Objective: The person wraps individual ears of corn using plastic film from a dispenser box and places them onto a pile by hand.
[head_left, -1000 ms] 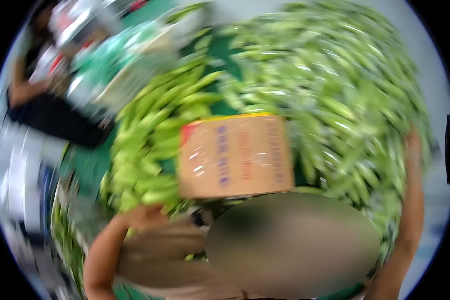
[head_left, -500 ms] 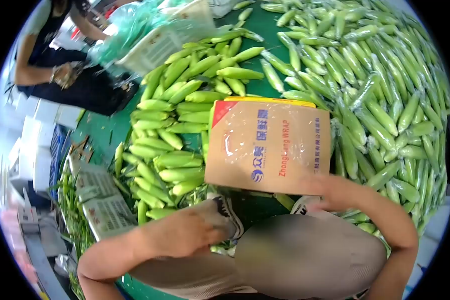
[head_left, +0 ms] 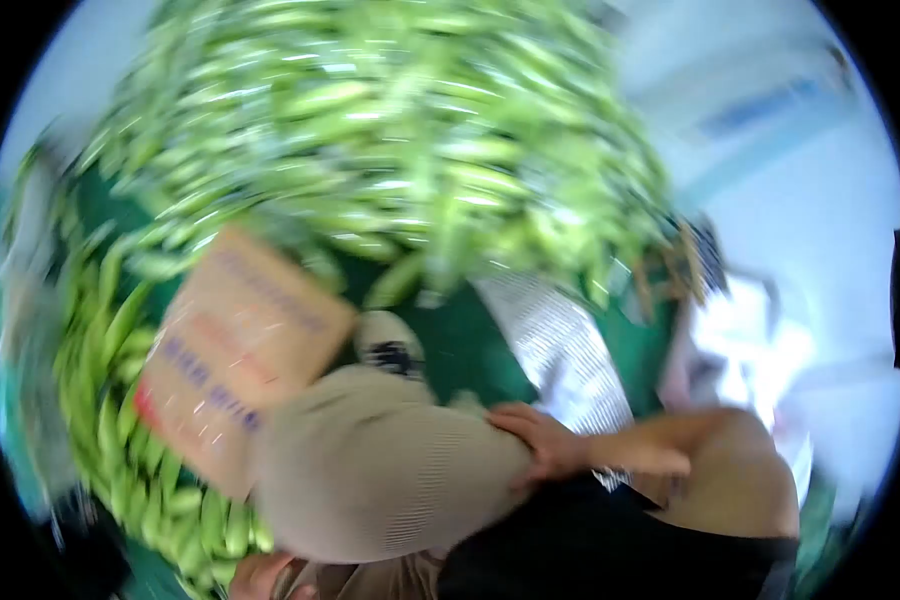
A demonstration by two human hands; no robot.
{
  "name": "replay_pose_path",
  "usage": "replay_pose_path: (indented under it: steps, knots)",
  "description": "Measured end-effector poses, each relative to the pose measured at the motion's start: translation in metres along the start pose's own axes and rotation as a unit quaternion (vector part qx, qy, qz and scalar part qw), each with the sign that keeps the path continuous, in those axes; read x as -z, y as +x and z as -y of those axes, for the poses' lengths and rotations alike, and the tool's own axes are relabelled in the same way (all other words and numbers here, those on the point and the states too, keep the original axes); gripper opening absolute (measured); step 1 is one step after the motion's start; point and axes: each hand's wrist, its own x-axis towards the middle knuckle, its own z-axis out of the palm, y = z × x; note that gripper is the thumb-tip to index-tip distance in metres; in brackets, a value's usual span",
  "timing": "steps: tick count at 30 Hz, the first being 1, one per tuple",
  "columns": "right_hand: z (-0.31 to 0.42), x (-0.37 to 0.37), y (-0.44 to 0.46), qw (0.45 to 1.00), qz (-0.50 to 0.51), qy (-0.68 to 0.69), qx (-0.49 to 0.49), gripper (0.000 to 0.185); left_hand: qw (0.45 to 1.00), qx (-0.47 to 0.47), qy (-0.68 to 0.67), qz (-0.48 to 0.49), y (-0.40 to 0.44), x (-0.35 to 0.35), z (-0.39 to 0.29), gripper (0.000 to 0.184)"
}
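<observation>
My right hand [head_left: 545,440] lies on my bent knee in beige trousers [head_left: 400,470], fingers stretched over the cloth and nothing in them. At the bottom edge is part of my left hand [head_left: 260,578], beside my other leg; the frame cuts it off and blur hides how its fingers are held. A brown cardboard box [head_left: 245,350] printed with blue and red lettering stands tilted in the view, left of my knee. Unwrapped green corn cobs [head_left: 120,430] lie beyond and below the box.
A large heap of plastic-wrapped corn cobs [head_left: 400,140] fills the top. My shoe [head_left: 390,345] stands on the green floor [head_left: 460,350]. Right of it lie a shiny silvery sheet [head_left: 560,340] and a small wooden item [head_left: 670,270], both blurred. A pale wall rises at right.
The view has swung to the right, so the box and unwrapped cobs now sit at left. My right hand has left the box's edge and rests on my knee. The other person is out of view.
</observation>
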Motion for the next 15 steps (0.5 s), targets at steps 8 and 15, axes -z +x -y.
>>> replay_pose_path:
  steps: [8,15]
  knots:
    - [-0.029,-0.028,-0.089,0.991,-0.124,0.039,-0.037,0.097,0.977,0.122,-0.167,0.057,-0.004,-0.027,-0.001,0.04]
    - [-0.075,-0.046,-0.11,0.956,-0.139,0.236,-0.107,0.098,0.985,-0.097,0.111,0.088,0.027,-0.008,-0.005,0.051]
